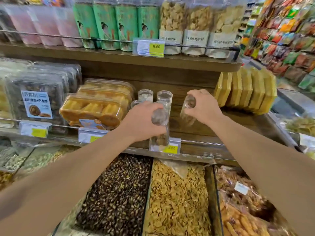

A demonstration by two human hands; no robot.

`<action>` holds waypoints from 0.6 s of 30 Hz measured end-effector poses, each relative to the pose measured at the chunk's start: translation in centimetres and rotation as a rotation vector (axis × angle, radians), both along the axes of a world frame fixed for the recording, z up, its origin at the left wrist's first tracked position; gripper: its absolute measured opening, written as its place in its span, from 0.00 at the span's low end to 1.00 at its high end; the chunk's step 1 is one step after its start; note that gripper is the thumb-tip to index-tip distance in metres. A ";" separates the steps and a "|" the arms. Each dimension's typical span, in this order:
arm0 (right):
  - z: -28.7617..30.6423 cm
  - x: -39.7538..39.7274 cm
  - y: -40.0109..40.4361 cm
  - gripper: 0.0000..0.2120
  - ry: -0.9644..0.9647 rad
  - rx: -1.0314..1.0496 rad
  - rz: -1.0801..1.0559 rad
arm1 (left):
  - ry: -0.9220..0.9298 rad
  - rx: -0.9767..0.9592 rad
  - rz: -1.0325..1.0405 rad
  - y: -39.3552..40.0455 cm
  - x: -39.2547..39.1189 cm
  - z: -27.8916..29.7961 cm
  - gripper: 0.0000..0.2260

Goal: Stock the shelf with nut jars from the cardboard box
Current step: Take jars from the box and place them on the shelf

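The left hand (141, 120) gripped one nut jar (159, 132), the right hand (202, 106) another jar (187, 109); a careless set-down might topple the standing jars (164, 97) behind.

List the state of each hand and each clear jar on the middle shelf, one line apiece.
Left hand: grips a clear plastic nut jar by its lid, upright.
Right hand: grips a second clear jar by its top, tilted.
Clear lidded jars behind: upright on wooden shelf, lids on.
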State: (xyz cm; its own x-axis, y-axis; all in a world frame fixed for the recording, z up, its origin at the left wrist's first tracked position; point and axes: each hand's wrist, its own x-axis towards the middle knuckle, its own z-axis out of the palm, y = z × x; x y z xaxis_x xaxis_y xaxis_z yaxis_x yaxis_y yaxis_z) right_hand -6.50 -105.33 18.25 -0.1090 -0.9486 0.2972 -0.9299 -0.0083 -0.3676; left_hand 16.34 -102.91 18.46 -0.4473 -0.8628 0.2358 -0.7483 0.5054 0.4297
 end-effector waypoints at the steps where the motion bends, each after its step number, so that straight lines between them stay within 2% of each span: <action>1: -0.2 -0.1 -1.2 0.29 -0.005 0.024 -0.006 | 0.001 -0.005 0.000 -0.5 -0.2 0.1 0.30; 5: -1.7 -0.3 -5.3 0.28 -0.012 0.115 0.002 | 0.004 -0.028 0.002 -2.0 -0.4 0.5 0.30; 10: -3.1 -0.2 -8.4 0.30 -0.057 0.125 -0.018 | 0.012 -0.049 -0.009 -2.8 0.2 0.8 0.30; 15: -3.6 -0.5 -9.1 0.28 0.078 0.088 0.016 | 0.014 -0.069 0.001 -3.0 0.8 0.9 0.29; 18: -3.5 -0.5 -8.6 0.31 0.060 0.095 0.018 | 0.021 -0.065 0.007 -2.9 1.0 1.0 0.29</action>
